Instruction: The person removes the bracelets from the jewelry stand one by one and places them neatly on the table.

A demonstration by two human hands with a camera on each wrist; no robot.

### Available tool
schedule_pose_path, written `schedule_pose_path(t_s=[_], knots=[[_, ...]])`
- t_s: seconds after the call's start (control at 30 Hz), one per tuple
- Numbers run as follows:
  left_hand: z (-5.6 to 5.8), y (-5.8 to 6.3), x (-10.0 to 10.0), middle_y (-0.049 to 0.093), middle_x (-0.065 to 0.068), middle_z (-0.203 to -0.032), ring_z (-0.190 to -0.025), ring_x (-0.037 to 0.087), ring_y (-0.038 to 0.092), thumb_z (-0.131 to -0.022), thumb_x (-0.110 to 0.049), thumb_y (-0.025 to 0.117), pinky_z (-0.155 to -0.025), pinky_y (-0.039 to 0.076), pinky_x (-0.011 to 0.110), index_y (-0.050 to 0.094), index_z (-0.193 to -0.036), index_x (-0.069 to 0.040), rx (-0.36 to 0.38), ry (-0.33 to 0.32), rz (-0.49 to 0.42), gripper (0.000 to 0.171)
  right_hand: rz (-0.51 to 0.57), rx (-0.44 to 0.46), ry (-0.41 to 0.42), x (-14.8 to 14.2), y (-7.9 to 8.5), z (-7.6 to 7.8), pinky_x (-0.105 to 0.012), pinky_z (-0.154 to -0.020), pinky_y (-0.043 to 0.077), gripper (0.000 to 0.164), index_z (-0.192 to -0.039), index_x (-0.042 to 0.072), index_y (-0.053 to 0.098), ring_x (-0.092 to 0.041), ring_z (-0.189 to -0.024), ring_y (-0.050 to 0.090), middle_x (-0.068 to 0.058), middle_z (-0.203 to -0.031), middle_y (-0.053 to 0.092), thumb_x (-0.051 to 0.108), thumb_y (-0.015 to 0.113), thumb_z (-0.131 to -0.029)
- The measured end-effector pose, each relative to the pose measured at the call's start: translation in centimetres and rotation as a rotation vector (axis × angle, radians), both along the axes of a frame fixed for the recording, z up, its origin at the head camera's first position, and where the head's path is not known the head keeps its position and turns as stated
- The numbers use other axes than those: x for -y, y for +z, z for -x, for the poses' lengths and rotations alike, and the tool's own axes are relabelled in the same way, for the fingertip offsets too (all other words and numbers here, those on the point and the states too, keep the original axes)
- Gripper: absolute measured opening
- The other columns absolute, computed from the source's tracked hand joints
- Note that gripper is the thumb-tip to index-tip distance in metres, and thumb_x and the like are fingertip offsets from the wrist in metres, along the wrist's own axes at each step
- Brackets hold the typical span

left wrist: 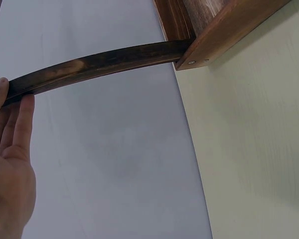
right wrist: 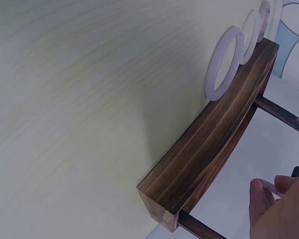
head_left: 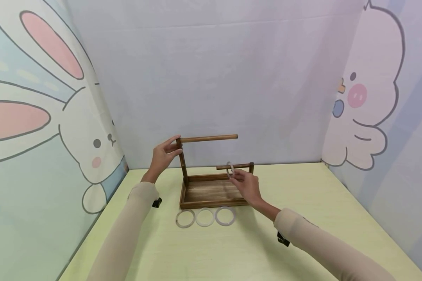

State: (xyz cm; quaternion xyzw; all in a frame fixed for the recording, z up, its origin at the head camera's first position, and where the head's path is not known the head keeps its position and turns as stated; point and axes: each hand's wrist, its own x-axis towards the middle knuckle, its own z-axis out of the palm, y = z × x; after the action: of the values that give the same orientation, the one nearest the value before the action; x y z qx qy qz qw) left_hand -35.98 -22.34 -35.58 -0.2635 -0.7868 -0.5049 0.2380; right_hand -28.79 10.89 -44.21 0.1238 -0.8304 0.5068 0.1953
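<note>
A dark brown wooden rack stands on the table, with a shallow tray base [head_left: 211, 204], a tall post [left wrist: 104, 62] with a high bar [head_left: 209, 138], and a short post with a lower bar [head_left: 242, 166]. My left hand [head_left: 163, 156] grips the top of the tall post between thumb and fingers. With thumb and fingertips, my right hand [head_left: 247, 185] pinches a pale bangle [head_left: 232, 168] at the lower bar. The bar's free end pokes out to the left of that bangle. The high bar carries nothing.
In front of the tray, three pale bangles lie in a row on the table: a brown-tinged one [head_left: 177, 219], a whitish one [head_left: 197, 217] and a lilac one [right wrist: 213, 62]. Behind the rack hangs a plain grey cloth wall [head_left: 214, 86]; printed walls flank both sides.
</note>
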Motion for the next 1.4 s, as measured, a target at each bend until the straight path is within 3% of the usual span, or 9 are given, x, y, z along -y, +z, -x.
schedule_pose_path(t_s=[0.17, 0.33, 0.5, 1.13, 1.27, 1.4], knots=[[1.1, -0.9, 0.4, 0.070, 0.024, -0.125, -0.113, 0.041, 0.071, -0.092, 0.004, 0.076, -0.093, 0.059, 0.047, 0.060, -0.148, -0.010, 0.011, 0.025, 0.013, 0.059, -0.001, -0.027, -0.006, -0.1, 0.0, -0.2, -0.044, -0.081, 0.063, 0.026, -0.116, -0.003, 0.076, -0.028, -0.094, 0.078, -0.014, -0.100, 0.079, 0.004, 0.080, -0.092], [1.3, -1.0, 0.5, 0.071, 0.019, -0.127, -0.114, 0.035, 0.071, -0.092, -0.002, 0.077, -0.093, 0.060, 0.039, 0.062, -0.147, -0.019, 0.031, 0.027, 0.014, 0.059, -0.008, -0.050, -0.004, -0.1, -0.1, -0.2, -0.045, -0.080, 0.063, 0.023, -0.114, -0.003, 0.076, -0.029, -0.095, 0.078, -0.014, -0.098, 0.079, 0.003, 0.079, -0.092], [1.3, -0.9, 0.6, 0.071, 0.017, -0.128, -0.115, 0.033, 0.071, -0.092, -0.002, 0.078, -0.093, 0.059, 0.038, 0.063, -0.145, -0.027, 0.040, 0.031, 0.017, 0.060, 0.006, -0.063, 0.000, 0.0, -0.2, -0.2, -0.045, -0.080, 0.063, 0.022, -0.114, -0.002, 0.076, -0.030, -0.095, 0.078, -0.016, -0.098, 0.079, 0.000, 0.078, -0.092], [1.3, -1.0, 0.6, 0.072, 0.020, -0.125, -0.112, 0.035, 0.072, -0.092, 0.000, 0.078, -0.092, 0.060, 0.033, 0.064, -0.145, -0.023, 0.023, 0.024, 0.008, 0.060, 0.070, -0.013, 0.051, 0.9, -0.2, -0.4, -0.029, -0.064, 0.063, 0.031, -0.124, -0.003, 0.074, -0.035, -0.084, 0.078, -0.019, -0.101, 0.078, -0.001, 0.076, -0.093], [1.4, -1.0, 0.6, 0.072, 0.019, -0.126, -0.112, 0.033, 0.072, -0.092, -0.002, 0.078, -0.091, 0.059, 0.030, 0.064, -0.145, -0.025, 0.036, 0.024, 0.005, 0.059, 0.073, 0.017, 0.061, 1.1, -0.1, -0.5, -0.027, -0.065, 0.062, 0.033, -0.127, -0.001, 0.073, -0.028, -0.082, 0.079, -0.017, -0.102, 0.078, 0.002, 0.076, -0.094], [1.4, -1.0, 0.6, 0.072, 0.017, -0.127, -0.113, 0.032, 0.072, -0.092, -0.004, 0.078, -0.092, 0.059, 0.031, 0.064, -0.145, -0.026, 0.046, 0.030, 0.004, 0.059, 0.051, 0.021, 0.057, 1.5, -0.2, -0.5, -0.021, -0.056, 0.056, 0.035, -0.129, 0.004, 0.073, -0.020, -0.078, 0.078, -0.013, -0.100, 0.079, 0.006, 0.077, -0.095]])
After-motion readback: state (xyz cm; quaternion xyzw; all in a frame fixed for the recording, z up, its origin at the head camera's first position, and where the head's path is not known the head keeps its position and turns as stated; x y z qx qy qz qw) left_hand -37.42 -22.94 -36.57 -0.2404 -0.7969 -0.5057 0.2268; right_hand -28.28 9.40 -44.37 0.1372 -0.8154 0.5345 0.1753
